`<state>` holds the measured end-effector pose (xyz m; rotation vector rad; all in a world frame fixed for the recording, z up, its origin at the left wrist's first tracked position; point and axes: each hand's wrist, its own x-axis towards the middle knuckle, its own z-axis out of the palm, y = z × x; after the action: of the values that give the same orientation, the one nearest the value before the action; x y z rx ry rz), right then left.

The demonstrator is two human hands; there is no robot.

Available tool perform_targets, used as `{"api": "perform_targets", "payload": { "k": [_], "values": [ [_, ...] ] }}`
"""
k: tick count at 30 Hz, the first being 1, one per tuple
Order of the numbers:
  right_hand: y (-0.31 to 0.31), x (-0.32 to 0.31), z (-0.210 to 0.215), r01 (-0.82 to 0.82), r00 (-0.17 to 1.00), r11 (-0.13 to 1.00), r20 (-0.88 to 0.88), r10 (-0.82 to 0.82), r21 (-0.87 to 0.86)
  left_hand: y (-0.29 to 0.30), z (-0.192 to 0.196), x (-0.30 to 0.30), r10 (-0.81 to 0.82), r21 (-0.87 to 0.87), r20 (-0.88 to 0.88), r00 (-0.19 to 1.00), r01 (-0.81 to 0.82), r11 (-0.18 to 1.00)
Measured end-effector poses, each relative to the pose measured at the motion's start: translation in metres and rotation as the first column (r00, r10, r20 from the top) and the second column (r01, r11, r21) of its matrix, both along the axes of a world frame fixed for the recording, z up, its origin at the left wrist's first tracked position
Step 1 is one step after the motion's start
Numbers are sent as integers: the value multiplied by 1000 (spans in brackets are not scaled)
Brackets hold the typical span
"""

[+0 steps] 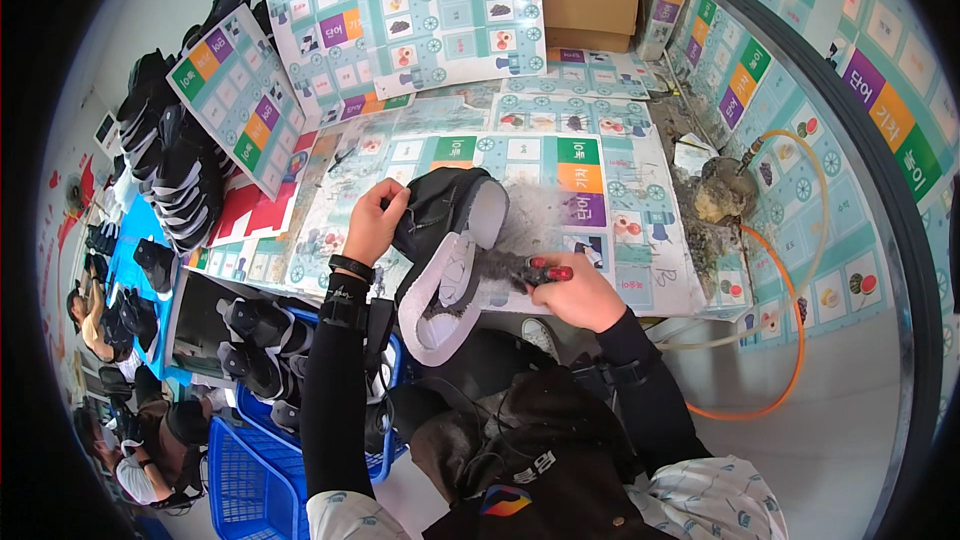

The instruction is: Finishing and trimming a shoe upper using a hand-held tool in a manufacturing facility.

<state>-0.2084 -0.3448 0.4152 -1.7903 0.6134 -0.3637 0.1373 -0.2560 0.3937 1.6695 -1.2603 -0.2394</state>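
On my feed's far left, 2 people [150, 440] sit near a blue table cover [140, 225] with black shoes on it. Next comes a heap of black-and-white shoes [180, 180], stacked beside the worktable, and below it I see 2 blue baskets [245, 480], with shoes in the rear basket.

Nearer the middle, the left hand [375, 222] has its fingers curled narrow, holding the edge of a black shoe [440, 208]. That shoe is in front of the person at the worktable's near edge, tilted, with its white sole [428, 325] angled toward me. Just right of it, touching or nearly so, I cannot tell which, is a red-handled tool [512, 268] with a dark, fuzzy head. The right hand [580, 295] has its fingers closed around the handle.

Behind and to the right, I see the worktable [640, 240] covered in printed teal-and-white sheets, with grey smudges beside the shoe. At the far right, an orange hose [800, 340] and a pale hose [822, 180] loop from a grimy fitting [725, 190].
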Motion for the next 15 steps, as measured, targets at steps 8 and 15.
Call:
{"api": "perform_targets", "payload": {
  "k": [8, 15],
  "values": [
    [4, -6, -3, 101, 994, 995, -43, -102, -26, 1, 3, -4, 19, 13, 22, 1000, -19, 1000],
    [7, -7, 0, 4, 992, 999, -126, 1, 40, 3, 4, -8, 24, 20, -7, 1000, -24, 1000]
  ]
}}
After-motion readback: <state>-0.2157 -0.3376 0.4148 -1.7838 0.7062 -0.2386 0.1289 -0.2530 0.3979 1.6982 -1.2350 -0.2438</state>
